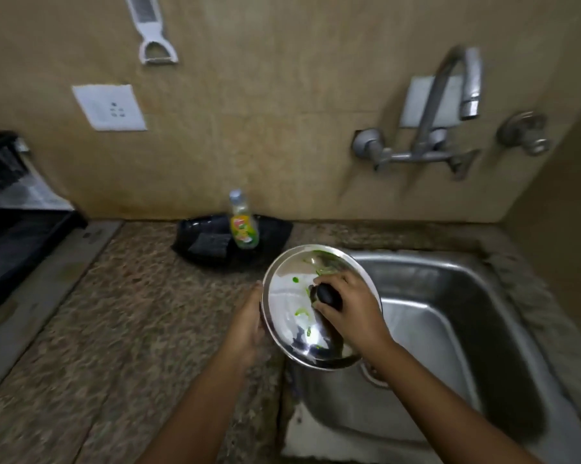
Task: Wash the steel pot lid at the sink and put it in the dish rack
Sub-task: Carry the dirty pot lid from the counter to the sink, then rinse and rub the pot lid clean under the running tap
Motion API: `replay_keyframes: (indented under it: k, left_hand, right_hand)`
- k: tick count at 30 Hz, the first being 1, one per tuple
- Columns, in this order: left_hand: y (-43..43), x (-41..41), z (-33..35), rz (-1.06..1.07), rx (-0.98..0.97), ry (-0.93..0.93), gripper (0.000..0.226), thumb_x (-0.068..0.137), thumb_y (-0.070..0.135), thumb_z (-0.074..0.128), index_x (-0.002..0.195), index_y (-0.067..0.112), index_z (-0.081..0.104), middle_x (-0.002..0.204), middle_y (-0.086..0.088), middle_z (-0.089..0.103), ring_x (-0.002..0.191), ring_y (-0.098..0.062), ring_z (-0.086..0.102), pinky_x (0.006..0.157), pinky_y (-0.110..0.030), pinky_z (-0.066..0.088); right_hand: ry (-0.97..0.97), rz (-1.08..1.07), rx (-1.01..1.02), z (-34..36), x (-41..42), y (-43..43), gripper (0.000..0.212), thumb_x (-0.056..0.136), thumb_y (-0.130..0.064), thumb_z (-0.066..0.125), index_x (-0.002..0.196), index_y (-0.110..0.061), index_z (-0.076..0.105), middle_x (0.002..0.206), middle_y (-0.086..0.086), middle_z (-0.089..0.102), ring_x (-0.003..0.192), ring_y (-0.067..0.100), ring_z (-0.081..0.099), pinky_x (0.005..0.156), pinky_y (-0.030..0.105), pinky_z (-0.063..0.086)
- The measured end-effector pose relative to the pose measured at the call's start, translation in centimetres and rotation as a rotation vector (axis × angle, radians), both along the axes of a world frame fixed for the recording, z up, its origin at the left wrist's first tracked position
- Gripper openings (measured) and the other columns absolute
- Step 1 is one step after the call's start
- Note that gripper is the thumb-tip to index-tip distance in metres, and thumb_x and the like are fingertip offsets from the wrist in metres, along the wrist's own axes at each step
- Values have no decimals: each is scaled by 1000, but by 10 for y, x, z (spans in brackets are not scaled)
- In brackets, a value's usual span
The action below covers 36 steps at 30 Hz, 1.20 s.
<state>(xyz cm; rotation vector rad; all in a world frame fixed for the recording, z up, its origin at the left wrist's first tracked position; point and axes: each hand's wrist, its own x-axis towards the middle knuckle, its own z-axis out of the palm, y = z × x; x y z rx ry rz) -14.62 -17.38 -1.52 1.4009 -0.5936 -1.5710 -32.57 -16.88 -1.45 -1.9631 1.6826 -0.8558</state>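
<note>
Now the bench (141, 316) of speckled stone fills the left, with the steel sink (450, 296) set in at its right and dry as far as I can tell. From the wall at 1 o'clock the tap (463, 82) hangs over the basin, not running. Above the sink's left rim sits the lid (289, 303), tilted, smeared with green specks. The right hand (349, 306) is clamped round its black knob (329, 296); the left hand (249, 326) lies flat against the rim at 9 o'clock, steadying it. At 11 o'clock from the lid a soap bottle (244, 222) and scrubber (208, 244) rest in a black tray (275, 232). Washing seems not yet begun: the next move calls for water, then soap. No rack is clearly visible.
</note>
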Motion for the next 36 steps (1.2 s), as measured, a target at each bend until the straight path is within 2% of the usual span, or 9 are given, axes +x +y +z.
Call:
replay_keyframes:
  k: [2, 5, 8, 12, 15, 18, 20, 25, 36]
  left_hand:
    - [-7, -37, -2, 7, -1, 18, 28, 93, 32, 55, 82, 15, 74, 80, -6, 78, 68, -18, 74, 56, -25, 55]
    - [-17, -95, -7, 100, -32, -56, 29, 94, 30, 57, 75, 14, 70, 61, 0, 73, 60, -20, 69, 59, -29, 52]
    - [-23, -130, -6, 141, -75, -144, 31, 98, 28, 49, 73, 18, 65, 50, 4, 66, 51, -15, 62, 53, -24, 51]
    - [-29, -158, 0, 199, -138, -131, 27, 98, 19, 48, 86, 10, 70, 75, -6, 70, 70, -24, 66, 71, -32, 53]
    - [-35, -170, 8, 245, -177, -122, 26, 97, 18, 49, 79, 10, 67, 57, -2, 65, 46, -11, 61, 48, -20, 50]
    - [-42, -175, 15, 267, -193, 36, 21, 95, 14, 51, 83, 8, 66, 68, -6, 71, 60, -18, 68, 61, -28, 56]
    - [-48, -177, 18, 267, -216, 78, 20, 94, 11, 53, 81, 8, 67, 65, -4, 73, 59, -17, 70, 53, -26, 56]
    - [-60, -171, 18, 240, -245, 56, 19, 92, 14, 59, 76, 11, 69, 60, 4, 73, 54, -8, 68, 48, -20, 53]
    - [-64, -174, 11, 113, -235, 132, 38, 92, 18, 58, 61, 16, 78, 62, 0, 75, 56, -12, 71, 46, -22, 53]
  right_hand:
    - [6, -40, -3, 0, -28, 3, 38, 76, -26, 74, 112, -24, 64, 118, 2, 58, 112, 21, 52, 94, 33, 43]
    - [6, -73, -4, 1, -75, 2, 38, 74, -27, 75, 111, -25, 65, 115, 2, 60, 110, 19, 53, 93, 32, 44]
    - [-56, -39, 24, -2, -110, 0, 34, 76, -31, 74, 109, -26, 65, 112, 1, 62, 105, 16, 56, 90, 30, 46]
    - [-429, -294, -17, 12, -162, -26, 21, 87, -20, 66, 108, -16, 65, 101, 1, 66, 96, 17, 62, 85, 30, 49]
    - [-577, -442, -10, 38, -202, -61, 26, 93, -18, 57, 116, -6, 60, 107, 10, 66, 99, 20, 60, 88, 31, 46]
    - [-552, -441, 21, 63, -224, -93, 32, 96, -22, 52, 124, -7, 55, 119, 10, 63, 100, 14, 55, 81, 23, 38]
    - [-550, -407, 12, 75, -228, -111, 35, 96, -22, 51, 127, -7, 54, 122, 10, 63, 107, 19, 56, 86, 27, 41]
    - [-518, -422, -140, 88, -212, -140, 26, 92, -33, 56, 99, -8, 62, 86, 8, 64, 85, 24, 60, 66, 28, 37]
    - [-472, -538, -229, 92, -199, -149, 44, 99, -43, 39, 89, -9, 65, 85, 18, 68, 85, 36, 63, 67, 32, 41]
